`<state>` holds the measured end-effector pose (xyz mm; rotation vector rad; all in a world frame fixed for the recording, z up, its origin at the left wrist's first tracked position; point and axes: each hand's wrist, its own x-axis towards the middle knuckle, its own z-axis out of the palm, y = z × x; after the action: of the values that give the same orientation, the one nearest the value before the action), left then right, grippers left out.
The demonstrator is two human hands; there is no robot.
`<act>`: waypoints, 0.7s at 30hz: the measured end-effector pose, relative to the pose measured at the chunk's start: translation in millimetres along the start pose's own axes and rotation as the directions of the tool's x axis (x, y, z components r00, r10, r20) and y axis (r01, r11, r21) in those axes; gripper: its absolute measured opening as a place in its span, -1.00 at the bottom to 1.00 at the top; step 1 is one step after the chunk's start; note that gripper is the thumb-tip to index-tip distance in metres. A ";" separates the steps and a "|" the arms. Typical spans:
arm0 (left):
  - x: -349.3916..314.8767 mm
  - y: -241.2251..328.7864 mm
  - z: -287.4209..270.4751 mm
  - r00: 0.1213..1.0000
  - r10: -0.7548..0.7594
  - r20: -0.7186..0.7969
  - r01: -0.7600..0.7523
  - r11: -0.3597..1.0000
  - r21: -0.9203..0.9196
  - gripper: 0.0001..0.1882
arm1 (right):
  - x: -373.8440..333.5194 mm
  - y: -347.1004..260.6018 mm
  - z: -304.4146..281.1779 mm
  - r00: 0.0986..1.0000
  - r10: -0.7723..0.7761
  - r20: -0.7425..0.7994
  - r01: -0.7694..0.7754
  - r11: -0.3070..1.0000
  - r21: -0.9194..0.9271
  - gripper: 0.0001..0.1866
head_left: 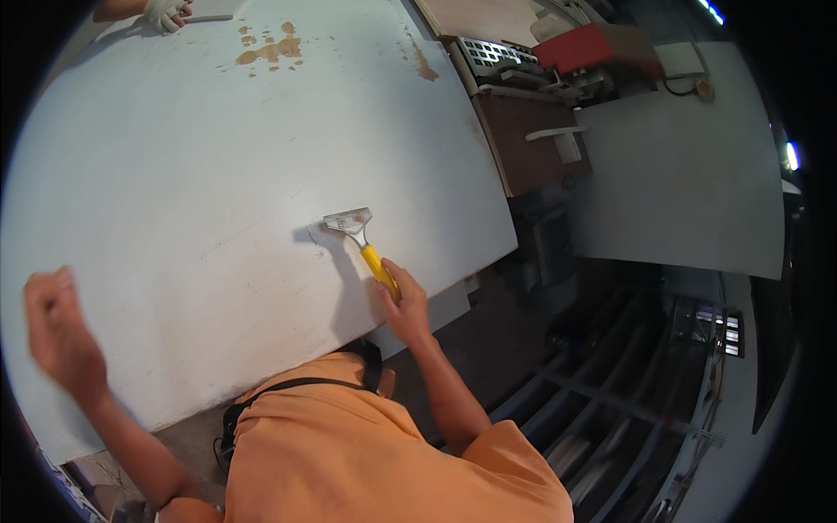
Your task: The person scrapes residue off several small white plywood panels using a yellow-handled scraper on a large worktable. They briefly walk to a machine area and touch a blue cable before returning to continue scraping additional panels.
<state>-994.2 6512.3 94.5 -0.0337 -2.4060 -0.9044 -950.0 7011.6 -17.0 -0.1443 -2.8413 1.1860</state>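
My right hand (405, 305) is wrapped round the yellow handle of a scraper (380, 268). Its wide metal head points away from me, just over the white board (174, 218), and throws a shadow to its left. Raised over the board's left part, my left hand (65, 336) has its fingers curled in, and no object shows in it. Patches of tan residue (275, 50) mark the far part of the board, and fainter brownish smears lie nearer to me.
At the far left edge another person's gloved hand (166, 15) rests by a thin strip. A red machine (597, 54) with a slotted metal plate stands beyond the board's right corner. Further right is a grey panel (680, 174), with dark rails (610, 392) below it.
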 end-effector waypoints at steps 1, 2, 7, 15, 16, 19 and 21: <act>-19.4 -20.7 25.9 0.988 -0.155 -0.017 0.156 0.986 0.052 -0.93 | -3.1 1.4 5.7 0.999 0.004 -0.041 -0.004 1.000 0.002 -0.57; -39.3 -51.5 41.0 0.966 -0.248 0.072 0.246 0.968 0.041 -0.88 | -8.3 1.9 15.5 0.995 -0.012 -0.101 0.013 1.000 0.006 -0.57; -118.4 -161.6 80.2 0.810 -0.580 0.087 0.508 0.768 0.390 -0.68 | -9.1 -3.8 11.2 0.956 -0.061 -0.286 0.013 0.986 -0.168 -0.56; -51.3 -128.1 38.4 0.922 -0.386 0.038 0.347 0.866 0.360 -0.68 | 26.1 -49.5 -80.5 0.943 -0.140 -0.303 0.016 0.926 -0.377 -0.49; -44.2 -121.0 35.9 0.895 -0.435 0.099 0.357 0.831 0.427 -0.68 | 30.9 -50.1 -87.7 0.938 -0.190 -0.289 0.064 0.916 -0.395 -0.49; -37.0 -122.2 21.5 0.835 -0.534 0.133 0.415 0.770 0.484 -0.60 | 37.9 -59.8 -95.4 0.958 -0.124 -0.260 0.005 0.910 -0.414 -0.45; -24.0 -130.2 5.8 0.991 -0.100 0.092 0.019 0.772 0.635 -0.64 | 32.0 -79.1 -88.0 0.962 -0.103 -0.253 -0.014 0.907 -0.421 -0.45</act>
<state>-1004.6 6419.4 0.6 0.2538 -2.7181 -0.0662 -978.8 7021.8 101.7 -0.2370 -2.7839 0.4795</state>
